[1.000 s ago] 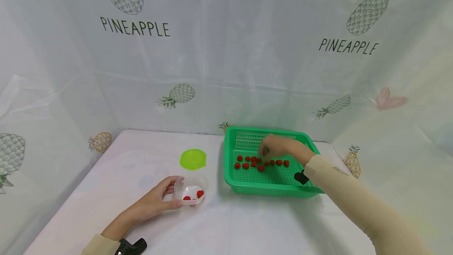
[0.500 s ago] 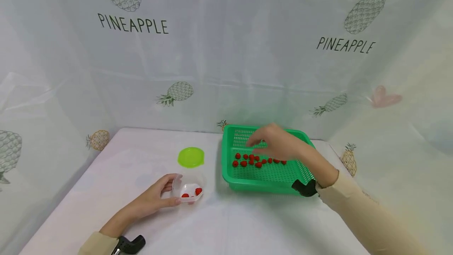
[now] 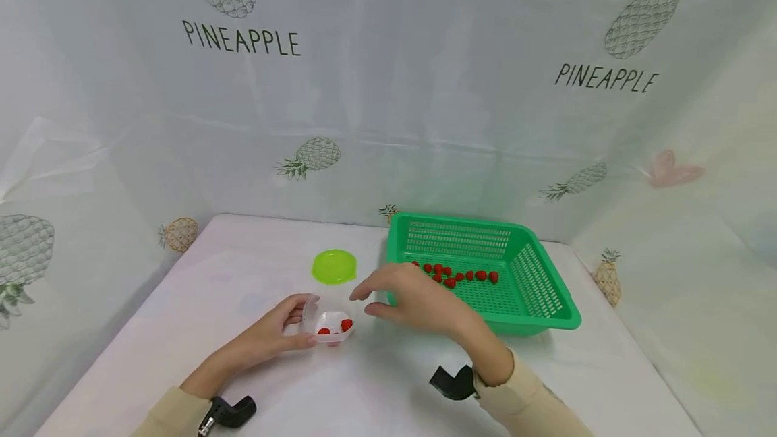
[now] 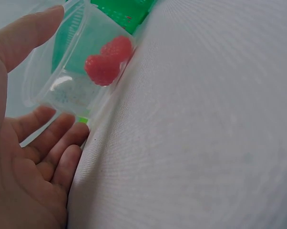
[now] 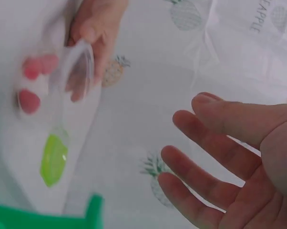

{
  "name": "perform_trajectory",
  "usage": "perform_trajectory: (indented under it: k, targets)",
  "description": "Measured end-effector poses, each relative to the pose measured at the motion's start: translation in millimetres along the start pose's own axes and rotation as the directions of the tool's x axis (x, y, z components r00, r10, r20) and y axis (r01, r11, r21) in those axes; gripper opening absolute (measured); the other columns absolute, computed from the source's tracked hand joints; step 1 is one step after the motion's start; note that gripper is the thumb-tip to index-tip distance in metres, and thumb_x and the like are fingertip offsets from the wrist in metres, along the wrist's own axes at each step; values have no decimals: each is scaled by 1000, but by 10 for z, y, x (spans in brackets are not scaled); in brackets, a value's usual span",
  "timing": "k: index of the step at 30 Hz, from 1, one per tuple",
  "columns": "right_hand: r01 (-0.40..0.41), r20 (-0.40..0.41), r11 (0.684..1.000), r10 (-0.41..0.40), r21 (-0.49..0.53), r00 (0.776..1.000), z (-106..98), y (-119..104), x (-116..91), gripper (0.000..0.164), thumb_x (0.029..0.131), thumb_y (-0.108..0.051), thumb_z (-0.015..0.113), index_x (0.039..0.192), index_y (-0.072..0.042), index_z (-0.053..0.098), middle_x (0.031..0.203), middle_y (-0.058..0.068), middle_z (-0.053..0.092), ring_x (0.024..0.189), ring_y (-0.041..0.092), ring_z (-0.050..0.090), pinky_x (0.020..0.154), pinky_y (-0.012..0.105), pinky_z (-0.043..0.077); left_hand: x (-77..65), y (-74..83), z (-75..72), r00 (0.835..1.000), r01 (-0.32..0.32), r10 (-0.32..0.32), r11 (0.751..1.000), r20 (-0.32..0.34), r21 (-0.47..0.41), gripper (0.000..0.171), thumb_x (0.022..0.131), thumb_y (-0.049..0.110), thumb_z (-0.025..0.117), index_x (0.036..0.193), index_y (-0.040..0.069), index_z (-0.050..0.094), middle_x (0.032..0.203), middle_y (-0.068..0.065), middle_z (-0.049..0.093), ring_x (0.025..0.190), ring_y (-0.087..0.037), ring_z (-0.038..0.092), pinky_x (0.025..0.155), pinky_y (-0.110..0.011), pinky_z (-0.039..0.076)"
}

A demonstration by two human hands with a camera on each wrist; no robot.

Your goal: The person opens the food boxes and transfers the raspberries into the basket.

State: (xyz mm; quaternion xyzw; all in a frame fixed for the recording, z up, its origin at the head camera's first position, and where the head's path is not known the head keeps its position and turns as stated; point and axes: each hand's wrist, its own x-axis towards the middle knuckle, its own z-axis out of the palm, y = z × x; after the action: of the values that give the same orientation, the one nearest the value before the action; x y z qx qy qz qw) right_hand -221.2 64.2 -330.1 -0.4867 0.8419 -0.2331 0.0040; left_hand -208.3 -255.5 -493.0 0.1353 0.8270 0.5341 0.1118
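My left hand (image 3: 270, 334) grips a clear plastic container (image 3: 326, 321), thumb at the near side and fingers round the far left side. A few raspberries (image 3: 347, 325) lie inside it; the left wrist view shows two red raspberries (image 4: 102, 69) through its wall. My right hand (image 3: 419, 299) hovers just right of the container, in front of the green basket (image 3: 485, 321). Its thumb and fingers are loosely bent, and nothing shows between them in the right wrist view, where the hand (image 5: 229, 162) appears close up. Several raspberries (image 3: 481, 276) lie in the basket, some hidden by my right hand.
A lime-green lid (image 3: 334, 266) lies on the white-covered table (image 3: 255, 255) behind the container. Behind the table hangs a pale sheet (image 3: 425, 120) with pineapple prints. The basket's raised rim stands right of the container.
My right hand has risen out of the green basket and moved left and toward me, up to the container. My left hand keeps its grip on the container.
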Motion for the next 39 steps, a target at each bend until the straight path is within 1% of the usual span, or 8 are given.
perform_trajectory:
  k: [6, 8, 15, 21, 26, 30, 33, 39]
  targets:
    - [4, 28, 1000, -4, -6, 1000, 372, 47, 249, 24, 99, -9, 77, 122, -15, 80, 117, -7, 78, 112, 11, 68, 100, 26, 53, 33, 35, 9, 1000, -16, 17, 1000, 21, -20, 83, 95, 30, 83, 160, 8, 36, 162, -14, 44, 147, -36, 46, 113, -25, 44]
    - [-20, 32, 1000, 21, -16, 999, 476, 96, 334, 24, 99, -9, 77, 122, -15, 80, 117, -8, 78, 111, 10, 68, 100, 26, 52, 33, 36, 2, 999, -33, 34, 999, 31, -25, 82, 96, 29, 81, 160, 6, 35, 162, -16, 44, 147, -37, 46, 113, -29, 45]
    - [-48, 25, 999, 48, -14, 999, 781, 238, 520, 23, 96, -7, 79, 119, -11, 81, 114, -4, 80, 106, 13, 71, 96, 22, 53, 22, 34, 3, 998, -41, 44, 998, 46, -52, 81, 97, 27, 81, 160, 6, 35, 162, -16, 43, 147, -39, 46, 109, -20, 45]
    - [-110, -3, 994, 110, -3, 994, 914, 297, 571, 22, 93, -7, 82, 115, -11, 83, 111, -4, 80, 107, 10, 69, 99, 25, 52, 22, 29, -5, 999, -26, 27, 999, 33, -42, 82, 96, 29, 81, 160, 6, 35, 162, -15, 44, 147, -37, 46, 111, -21, 44]
    - [-153, -19, 988, 153, 27, 988, 985, 323, 597, 22, 91, -8, 84, 112, -11, 83, 109, -4, 81, 109, 12, 69, 100, 27, 51, 8, 24, -9, 999, -24, 25, 999, 27, -37, 82, 96, 29, 82, 160, 6, 36, 163, -15, 42, 148, -38, 45, 114, -25, 43]
    - [-227, 8, 969, 227, 99, 974, 1039, 334, 612, 23, 90, -9, 86, 112, -11, 83, 108, -3, 81, 110, 14, 69, 89, 22, 54, -2, 26, -19, 999, -28, 29, 999, 24, -40, 81, 96, 28, 81, 160, 7, 36, 163, -14, 43, 149, -37, 44, 117, -31, 42]
    - [-261, 39, 954, 258, 145, 965, 1074, 352, 625, 23, 88, -9, 87, 111, -10, 83, 106, -1, 81, 107, 16, 70, 81, 18, 54, -9, 28, -27, 999, -38, 39, 999, 24, -38, 81, 96, 26, 81, 160, 6, 36, 163, -15, 43, 149, -38, 44, 118, -35, 41]
    - [-277, 92, 939, 263, 204, 960, 1125, 409, 644, 19, 89, -9, 87, 108, -11, 83, 97, -1, 80, 96, 14, 72, 73, 17, 54, -8, 24, -32, 999, -43, 43, 999, 26, -31, 80, 96, 27, 81, 159, 7, 37, 163, -14, 43, 149, -37, 44, 116, -27, 42]
